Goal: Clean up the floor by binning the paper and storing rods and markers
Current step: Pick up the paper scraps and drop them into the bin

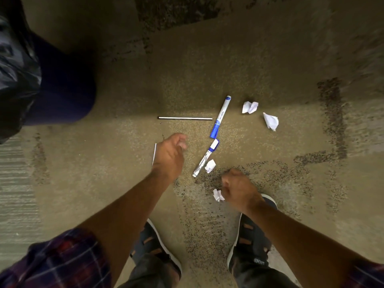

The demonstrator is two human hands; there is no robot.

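Note:
On the speckled floor lie a thin white rod [185, 118], two white-and-blue markers [220, 116] [205, 157] and several crumpled paper bits [250, 107] [271, 121] [210, 165]. My left hand [170, 154] hovers left of the markers with loosely curled fingers and nothing in them. A second thin rod [154, 153] lies at its left side, partly hidden by the wrist. My right hand [239, 189] is low over the floor, closed around a small crumpled paper [218, 195] that sticks out on its left.
A dark blue bin [66, 84] lined with a black bag [16, 69] stands at the left. My two feet in dark sandals [153, 246] [251, 240] stand just below the litter. Bare floor extends to the right and far side.

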